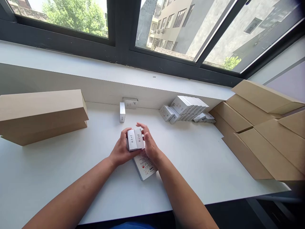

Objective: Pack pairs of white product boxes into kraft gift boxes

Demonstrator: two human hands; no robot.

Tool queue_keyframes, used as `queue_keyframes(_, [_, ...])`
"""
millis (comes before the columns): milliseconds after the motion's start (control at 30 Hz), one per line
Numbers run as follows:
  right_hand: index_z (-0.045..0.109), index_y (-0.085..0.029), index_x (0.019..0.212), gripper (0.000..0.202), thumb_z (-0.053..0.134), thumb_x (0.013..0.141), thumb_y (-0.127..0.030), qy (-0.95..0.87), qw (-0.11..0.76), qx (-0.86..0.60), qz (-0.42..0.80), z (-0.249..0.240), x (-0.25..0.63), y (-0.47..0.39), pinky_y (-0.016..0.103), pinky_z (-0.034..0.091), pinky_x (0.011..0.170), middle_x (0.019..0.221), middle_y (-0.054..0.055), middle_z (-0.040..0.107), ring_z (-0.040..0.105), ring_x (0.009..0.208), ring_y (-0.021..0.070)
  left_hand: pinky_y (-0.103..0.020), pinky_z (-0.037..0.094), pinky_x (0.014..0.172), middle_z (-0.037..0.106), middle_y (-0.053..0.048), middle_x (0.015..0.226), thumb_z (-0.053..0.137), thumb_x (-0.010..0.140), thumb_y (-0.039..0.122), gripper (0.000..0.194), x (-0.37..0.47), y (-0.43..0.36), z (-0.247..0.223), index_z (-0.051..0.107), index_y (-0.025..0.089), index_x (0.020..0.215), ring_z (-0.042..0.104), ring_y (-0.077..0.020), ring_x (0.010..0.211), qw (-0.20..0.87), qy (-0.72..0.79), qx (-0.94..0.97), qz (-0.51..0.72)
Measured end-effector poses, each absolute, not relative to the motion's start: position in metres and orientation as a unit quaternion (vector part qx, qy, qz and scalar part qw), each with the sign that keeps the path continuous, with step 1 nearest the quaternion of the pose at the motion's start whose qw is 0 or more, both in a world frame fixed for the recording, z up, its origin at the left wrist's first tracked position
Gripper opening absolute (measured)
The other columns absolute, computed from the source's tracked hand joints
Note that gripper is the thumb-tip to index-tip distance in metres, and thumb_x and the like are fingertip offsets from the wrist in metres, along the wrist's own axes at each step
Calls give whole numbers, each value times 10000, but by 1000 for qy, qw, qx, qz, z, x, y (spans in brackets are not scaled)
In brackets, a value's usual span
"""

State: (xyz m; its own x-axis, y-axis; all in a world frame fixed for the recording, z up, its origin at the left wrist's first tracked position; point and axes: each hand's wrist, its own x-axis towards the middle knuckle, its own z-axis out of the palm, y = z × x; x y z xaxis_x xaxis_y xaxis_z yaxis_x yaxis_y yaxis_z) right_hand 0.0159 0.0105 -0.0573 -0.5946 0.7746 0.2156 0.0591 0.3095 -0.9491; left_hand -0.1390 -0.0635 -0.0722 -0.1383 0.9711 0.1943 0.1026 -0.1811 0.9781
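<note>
Two small white cartons (135, 140) with dark printed characters sit side by side between my hands, above the table. My left hand (121, 148) is closed around their left side and underside, with the thumb along the near edge. Against their right side is my right hand (150, 144), curled with its fingertips at the cartons and one finger stretched out beyond them. Below my hands a flat white printed box (145, 167) lies on the table, partly hidden by them.
Near the wall, one narrow white carton (122, 112) stands upright beside another carton (130, 102). Stacked white cartons (187, 108) are at the back right. A brown cardboard box (43, 117) is at left, open cardboard boxes (267, 136) at right. A windowsill (114, 71) runs behind.
</note>
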Motion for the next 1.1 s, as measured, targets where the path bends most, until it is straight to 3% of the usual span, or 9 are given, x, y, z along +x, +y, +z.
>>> queue_keyframes(67, [382,-292,1498,691,252,977,-728,-754,344,-263,494,-54,17,9,485,501,946,1326,119,532,576,1037,265,-351,494,830,626,-42,1138,928,598,327,857,-139,-63,-69,424,298,1290,630,-241,1017,403,512,465,600])
queue_keyframes(133, [411,-290,1479,676,464,942,-697,-784,338,-249,457,-51,17,9,516,456,1027,1380,120,523,547,1141,292,-338,506,819,622,-30,1123,914,612,371,760,-142,-59,-67,460,280,1215,640,-233,1008,435,486,378,657])
queue_keyframes(233, [445,-296,1458,814,788,773,-570,-813,320,-250,418,-48,16,10,549,356,1150,1466,114,485,453,1334,335,-335,521,785,643,-27,1068,853,686,456,642,-148,-53,-69,481,255,1169,665,-229,950,495,435,293,692])
queue_keyframes(300, [407,-286,1487,915,854,716,-494,-802,302,-248,452,-49,14,8,532,367,1158,1474,119,485,458,1358,332,-337,522,788,657,-33,1045,827,714,478,624,-150,-51,-72,492,245,1185,670,-234,946,515,416,288,692])
queue_keyframes(533, [220,-278,1564,1011,815,748,-340,-788,286,-248,486,-46,10,0,458,487,1049,1408,117,520,553,1248,289,-368,507,947,607,-70,1247,874,675,468,764,-146,-56,-74,452,270,1280,612,-277,1161,455,426,415,663])
queue_keyframes(633, [211,-274,1569,1031,812,734,-340,-808,296,-245,447,-42,18,7,470,482,1044,1432,133,505,552,1252,314,-455,448,1080,435,-132,1506,864,670,530,938,-144,-56,-78,360,293,1425,480,-344,1364,431,421,465,649])
queue_keyframes(733, [200,-263,1577,1044,790,717,-329,-827,336,-320,317,-43,35,26,515,413,1095,1490,156,456,493,1315,356,-578,275,1205,262,-167,1643,906,604,529,1168,-144,-58,-83,259,313,1551,265,-402,1515,422,459,531,574])
queue_keyframes(933, [329,-206,1550,937,714,704,-327,-781,172,-587,128,-53,70,60,589,356,1046,1343,186,555,495,1242,416,-700,-135,1187,363,-143,1630,944,478,561,1164,-137,-70,-82,448,322,1504,107,-456,1553,341,425,771,330])
queue_keyframes(1100, [382,-237,1534,894,727,736,-443,-762,166,-615,118,-59,72,63,576,339,1048,1357,186,543,486,1238,410,-684,-120,1192,515,-152,1509,899,555,522,1013,-128,-73,-77,503,305,1462,335,-455,1462,292,426,815,262])
